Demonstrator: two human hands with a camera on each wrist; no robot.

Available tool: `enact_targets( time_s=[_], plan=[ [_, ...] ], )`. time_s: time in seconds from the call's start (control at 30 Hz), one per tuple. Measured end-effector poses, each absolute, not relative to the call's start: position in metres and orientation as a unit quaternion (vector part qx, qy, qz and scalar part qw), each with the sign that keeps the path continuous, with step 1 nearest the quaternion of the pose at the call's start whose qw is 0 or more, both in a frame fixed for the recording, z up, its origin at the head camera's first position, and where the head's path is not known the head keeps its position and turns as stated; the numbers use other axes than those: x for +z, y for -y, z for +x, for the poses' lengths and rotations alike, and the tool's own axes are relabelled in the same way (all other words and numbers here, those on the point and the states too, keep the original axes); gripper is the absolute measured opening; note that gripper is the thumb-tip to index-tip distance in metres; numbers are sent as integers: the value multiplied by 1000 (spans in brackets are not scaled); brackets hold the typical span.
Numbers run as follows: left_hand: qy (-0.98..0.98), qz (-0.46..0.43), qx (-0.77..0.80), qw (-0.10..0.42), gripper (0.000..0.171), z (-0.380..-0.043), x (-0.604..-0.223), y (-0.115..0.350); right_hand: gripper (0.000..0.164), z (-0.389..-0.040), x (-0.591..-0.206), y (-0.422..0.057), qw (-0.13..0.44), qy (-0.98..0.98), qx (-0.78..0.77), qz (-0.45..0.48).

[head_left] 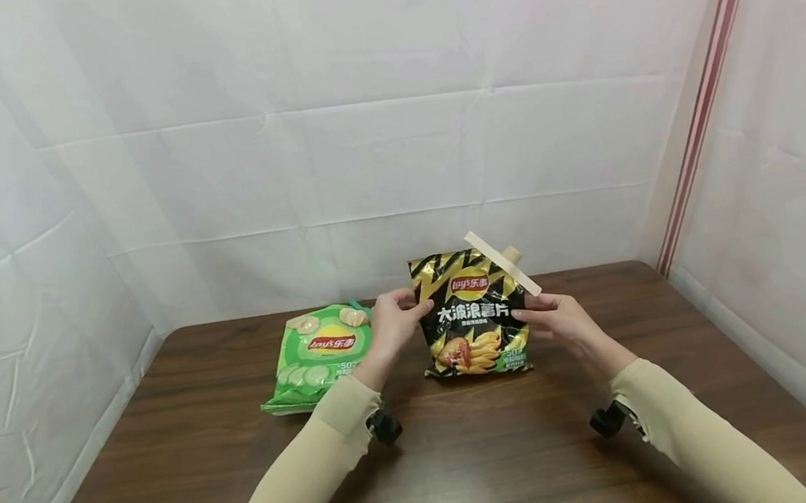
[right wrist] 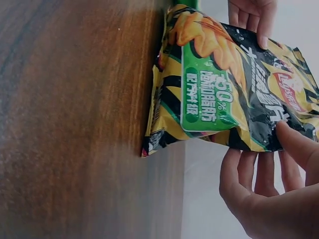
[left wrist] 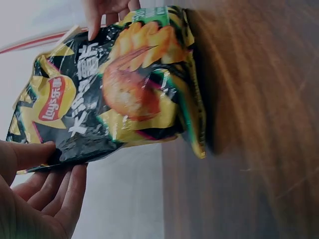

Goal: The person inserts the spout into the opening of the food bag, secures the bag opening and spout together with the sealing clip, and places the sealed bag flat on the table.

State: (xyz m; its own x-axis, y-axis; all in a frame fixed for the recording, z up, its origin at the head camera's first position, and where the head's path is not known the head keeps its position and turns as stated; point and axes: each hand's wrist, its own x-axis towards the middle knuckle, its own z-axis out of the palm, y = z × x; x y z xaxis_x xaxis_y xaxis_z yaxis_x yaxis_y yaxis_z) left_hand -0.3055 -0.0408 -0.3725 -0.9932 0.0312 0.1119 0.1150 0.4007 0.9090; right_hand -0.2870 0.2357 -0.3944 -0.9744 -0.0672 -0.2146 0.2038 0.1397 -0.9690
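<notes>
A black and yellow bag of potato chips (head_left: 472, 333) stands upright on the brown table, its printed front facing me. My left hand (head_left: 392, 325) grips its left edge, thumb on the front and fingers behind, as the left wrist view shows. On the opposite edge my right hand (head_left: 566, 321) holds the bag the same way; in the right wrist view its thumb (right wrist: 294, 142) presses the front. A pale sealing clip (head_left: 502, 263) lies slantwise across the bag's top right corner. The back of the bag is hidden.
A green bag of chips (head_left: 325, 351) lies on the table (head_left: 490, 450) left of the black one, partly behind my left hand. White sheeting (head_left: 381, 158) hangs behind the table and along both sides. A dark wrist device (head_left: 386, 426) is on the left forearm.
</notes>
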Motion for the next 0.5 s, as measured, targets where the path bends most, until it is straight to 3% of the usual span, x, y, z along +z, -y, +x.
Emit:
enact_targets(
  time_s=[0.37, 0.5],
  plan=[
    [867, -38, -492, 76, 26, -300, -384, 45, 62, -287, -402, -226, 106, -757, -644, 37],
    [865, -34, -497, 64, 27, -298, -387, 50, 59, -289, -407, -221, 108, -764, -635, 42]
  ],
)
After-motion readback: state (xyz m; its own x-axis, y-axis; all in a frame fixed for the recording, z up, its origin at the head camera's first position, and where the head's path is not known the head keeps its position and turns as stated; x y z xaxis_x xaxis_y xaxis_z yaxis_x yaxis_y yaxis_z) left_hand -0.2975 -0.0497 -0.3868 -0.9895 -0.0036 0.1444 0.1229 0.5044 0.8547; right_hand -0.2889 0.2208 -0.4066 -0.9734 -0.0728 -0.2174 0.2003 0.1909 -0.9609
